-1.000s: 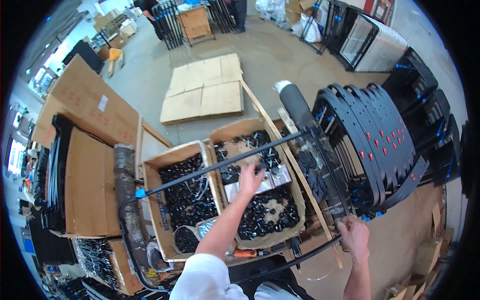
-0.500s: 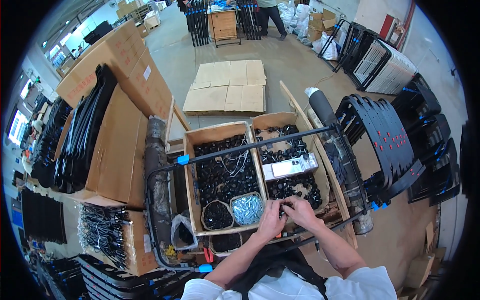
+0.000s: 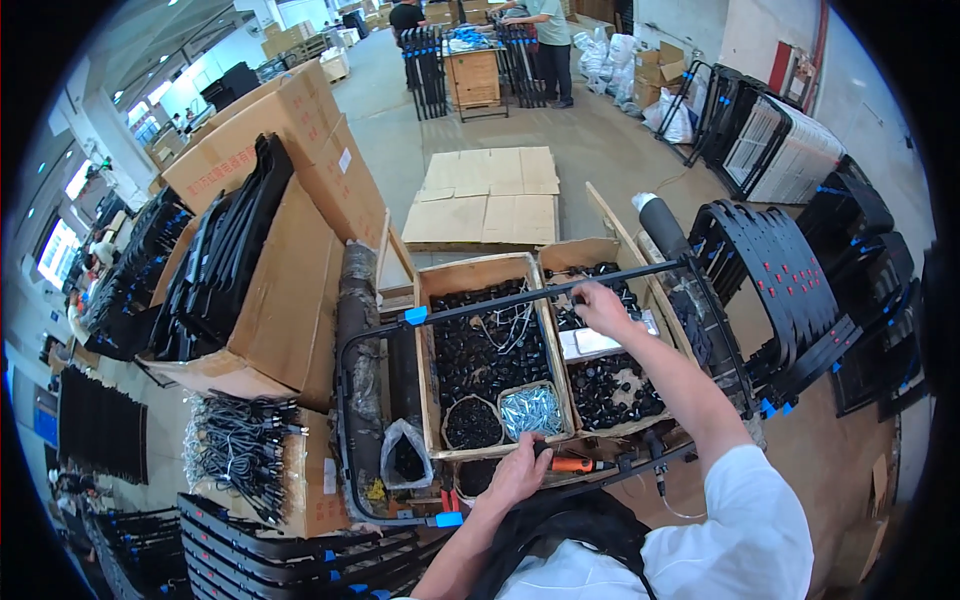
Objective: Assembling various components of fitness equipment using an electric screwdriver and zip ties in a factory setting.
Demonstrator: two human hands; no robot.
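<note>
A black metal tube frame with blue clips lies across wooden parts boxes. My right hand reaches to its far bar, fingers pinched together; a small dark piece shows at the fingertips, too little to name. My left hand is closed around a small black part at the boxes' near edge. Just right of it lies an orange-and-black tool. Inside the boxes are heaps of black knob-like parts, silver screws and small black pieces. A white box lies under my right forearm.
At left stands a carton with black frame parts, above a bundle of black cables. Curved black frames hang at right. Flat cardboard lies beyond the boxes. Two people stand at a far table.
My hands, together over the right box before, have parted: the right went forward to the far bar, the left back to the near edge. The whole view has shifted.
</note>
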